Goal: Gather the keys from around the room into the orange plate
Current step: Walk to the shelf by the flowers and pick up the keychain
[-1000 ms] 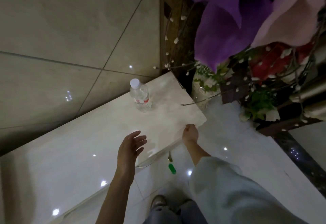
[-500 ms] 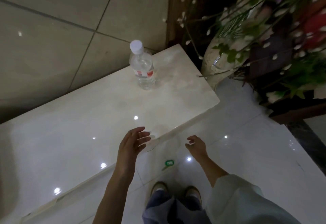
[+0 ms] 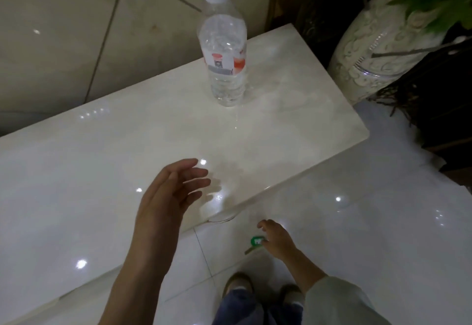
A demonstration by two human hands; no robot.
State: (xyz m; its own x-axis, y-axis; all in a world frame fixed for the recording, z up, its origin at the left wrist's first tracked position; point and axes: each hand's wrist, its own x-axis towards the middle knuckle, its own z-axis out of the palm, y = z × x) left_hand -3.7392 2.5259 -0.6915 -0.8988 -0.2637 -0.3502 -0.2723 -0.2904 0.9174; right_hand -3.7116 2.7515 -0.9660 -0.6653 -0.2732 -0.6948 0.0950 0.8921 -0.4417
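A small key with a green head (image 3: 256, 241) lies on the glossy white floor just in front of the marble ledge, its metal blade pointing down-left. My right hand (image 3: 277, 240) reaches down to it, and its fingertips touch the green head; one finger is still spread apart above the key. My left hand (image 3: 173, 191) hovers over the ledge with its fingers relaxed and holds nothing. The orange plate is not in view.
A clear water bottle with a white cap (image 3: 223, 51) stands on the white marble ledge (image 3: 293, 120). A large pale vase with green leaves and dark twigs (image 3: 378, 51) stands on the floor to the right. My shoes (image 3: 238, 283) are below the key.
The view has dropped closer to the ledge and floor. My right hand has come down from above the key to touch its green head. My left hand stays open over the ledge.
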